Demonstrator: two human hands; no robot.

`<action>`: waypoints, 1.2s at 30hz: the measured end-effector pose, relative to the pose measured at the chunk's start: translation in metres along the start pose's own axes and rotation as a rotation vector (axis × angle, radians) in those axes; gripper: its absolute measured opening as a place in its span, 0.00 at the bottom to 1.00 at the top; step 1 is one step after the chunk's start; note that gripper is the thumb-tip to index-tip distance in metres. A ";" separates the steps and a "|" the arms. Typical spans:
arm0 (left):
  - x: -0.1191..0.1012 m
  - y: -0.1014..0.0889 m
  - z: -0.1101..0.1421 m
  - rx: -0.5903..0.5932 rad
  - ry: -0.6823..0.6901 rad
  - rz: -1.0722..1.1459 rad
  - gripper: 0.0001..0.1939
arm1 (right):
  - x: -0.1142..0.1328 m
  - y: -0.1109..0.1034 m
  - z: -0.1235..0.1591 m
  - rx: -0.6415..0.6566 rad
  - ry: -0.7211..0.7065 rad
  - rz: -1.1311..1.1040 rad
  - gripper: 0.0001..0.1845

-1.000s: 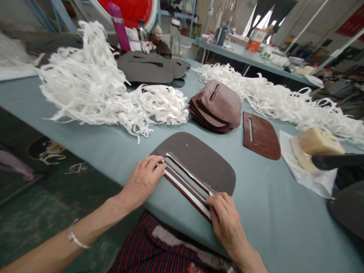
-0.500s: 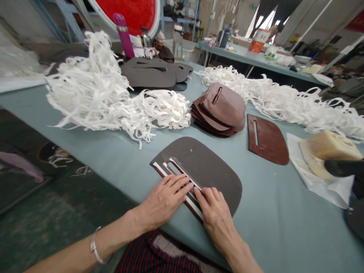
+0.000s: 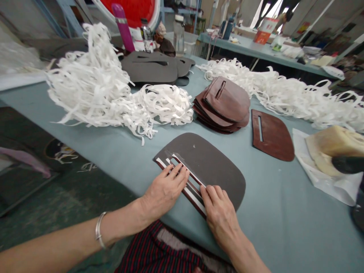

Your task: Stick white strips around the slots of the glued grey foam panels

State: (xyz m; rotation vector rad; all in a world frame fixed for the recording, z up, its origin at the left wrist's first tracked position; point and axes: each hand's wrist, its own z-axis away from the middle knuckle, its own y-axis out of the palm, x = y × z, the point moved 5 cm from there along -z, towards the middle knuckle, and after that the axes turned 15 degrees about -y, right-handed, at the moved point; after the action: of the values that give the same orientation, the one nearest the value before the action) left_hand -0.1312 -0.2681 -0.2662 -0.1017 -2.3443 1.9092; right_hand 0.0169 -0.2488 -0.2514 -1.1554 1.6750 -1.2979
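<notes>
A grey-backed leather bag panel (image 3: 212,167) lies on the table in front of me, rounded at its far right end. Dark red-brown edging and white strips run along its near straight side and around a long slot. My left hand (image 3: 163,191) rests across the middle of the slot, fingers spread and fingertips on the slot's far edge. Farther right, my right hand (image 3: 220,208) has its fingers curled together at the slot's right end, gripping the folded edge there. Its thumb is mostly hidden.
Beyond the panel stands a stack of brown leather panels (image 3: 227,102), with a single brown panel (image 3: 273,134) to its right. White strips are heaped at left (image 3: 93,83) and back right (image 3: 284,91). A cream roll (image 3: 338,146) sits at the right, with bottles (image 3: 123,28) behind.
My left hand has drawn slightly left along the slot, its fingers now more spread. My right hand stays at the slot's right end. The view has shifted slightly.
</notes>
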 end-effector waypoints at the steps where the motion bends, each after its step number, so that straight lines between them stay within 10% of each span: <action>1: 0.006 0.000 -0.001 -0.009 -0.017 -0.002 0.22 | 0.000 -0.001 0.003 -0.003 0.012 -0.008 0.18; 17: 0.018 -0.015 0.017 -0.064 -0.087 0.234 0.21 | 0.036 0.006 0.015 -0.284 0.214 0.039 0.13; 27: -0.032 -0.010 0.011 -0.037 0.064 0.372 0.21 | -0.003 -0.004 0.015 -0.333 0.325 -0.174 0.09; 36: -0.028 -0.020 0.021 0.077 0.144 0.284 0.42 | 0.027 -0.009 0.050 -0.410 0.103 0.123 0.15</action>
State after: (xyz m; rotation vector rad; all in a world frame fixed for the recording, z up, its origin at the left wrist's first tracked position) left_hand -0.1062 -0.2956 -0.2523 -0.5738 -2.2577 2.0324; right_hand 0.0552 -0.2913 -0.2550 -1.2059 2.1212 -0.9773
